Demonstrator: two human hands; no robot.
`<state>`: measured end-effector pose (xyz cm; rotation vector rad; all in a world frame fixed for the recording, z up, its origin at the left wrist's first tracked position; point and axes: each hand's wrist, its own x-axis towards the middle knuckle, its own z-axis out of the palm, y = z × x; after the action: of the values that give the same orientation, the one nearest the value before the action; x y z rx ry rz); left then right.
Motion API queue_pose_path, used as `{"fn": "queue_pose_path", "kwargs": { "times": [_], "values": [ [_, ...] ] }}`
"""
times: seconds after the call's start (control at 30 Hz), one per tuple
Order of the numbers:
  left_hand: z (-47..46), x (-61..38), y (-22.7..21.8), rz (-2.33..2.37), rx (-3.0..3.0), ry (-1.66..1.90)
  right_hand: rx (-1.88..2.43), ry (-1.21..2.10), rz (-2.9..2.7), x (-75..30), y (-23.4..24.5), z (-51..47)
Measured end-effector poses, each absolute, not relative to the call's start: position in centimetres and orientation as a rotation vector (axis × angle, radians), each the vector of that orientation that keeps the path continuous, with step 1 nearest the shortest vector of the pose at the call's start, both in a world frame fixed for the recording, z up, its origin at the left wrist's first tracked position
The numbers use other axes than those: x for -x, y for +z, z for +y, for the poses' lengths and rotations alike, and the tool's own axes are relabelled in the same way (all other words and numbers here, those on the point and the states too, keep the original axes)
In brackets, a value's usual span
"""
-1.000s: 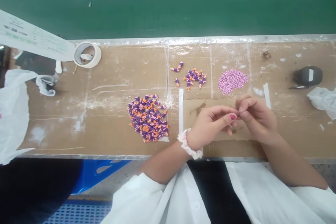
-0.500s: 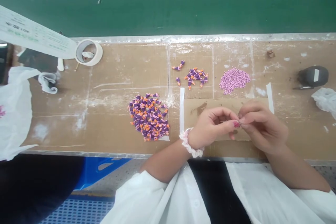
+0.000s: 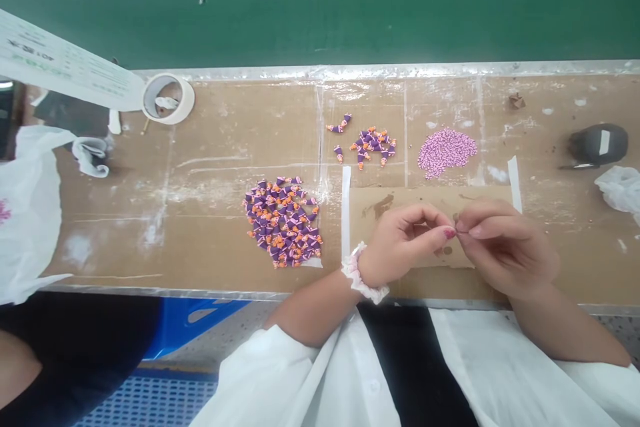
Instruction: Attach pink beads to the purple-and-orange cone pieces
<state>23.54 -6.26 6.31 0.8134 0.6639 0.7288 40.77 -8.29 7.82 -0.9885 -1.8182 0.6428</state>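
My left hand (image 3: 407,240), with a pale scrunchie (image 3: 356,273) on its wrist, pinches thumb against fingers. My right hand (image 3: 505,247) meets it fingertip to fingertip, also closed in a pinch. Whatever sits between the fingertips is too small to name. Both hands are above a brown cardboard sheet (image 3: 365,227) held by white tape strips. Behind them lie a heap of tiny pink pieces (image 3: 447,152) and a small group of purple-and-orange figures (image 3: 374,143). A larger pile of the same figures (image 3: 283,221) is left of my left hand.
A roll of tape (image 3: 186,100) and a white printed sheet (image 3: 65,60) are at the back left, near a white plastic bag (image 3: 35,213). On the right are a black rounded object (image 3: 600,144) and a crumpled clear bag (image 3: 620,190). Another person's knee shows at lower left.
My right hand has shifted slightly, its fingers lower and more bent over the pinch. My left hand stays nearly in place. More of the neighbouring person's leg shows at lower left.
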Motion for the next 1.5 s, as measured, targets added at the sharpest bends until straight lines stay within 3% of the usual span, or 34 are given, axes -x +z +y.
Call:
{"fn": "queue_pose_path", "kwargs": {
  "times": [0.37,1.17,1.37,1.5],
  "values": [
    [-6.3,-23.5,6.1,0.621,-0.805,0.722,0.98,0.715,-1.762,-41.0,8.1,-8.5],
    [-6.8,-24.2,4.9,0.811,-2.055,1.379,1.075,0.753,-1.79,-40.6,8.1,-8.8],
    [-6.6,-24.1,5.2,0.857,-2.102,1.282,1.061,0.899,-1.648,-41.1,8.2,-9.1],
    [-5.6,-21.2,5.7,1.049,-2.206,1.004,1.271,0.906,-1.41,-40.5,9.3,-10.0]
  ]
}}
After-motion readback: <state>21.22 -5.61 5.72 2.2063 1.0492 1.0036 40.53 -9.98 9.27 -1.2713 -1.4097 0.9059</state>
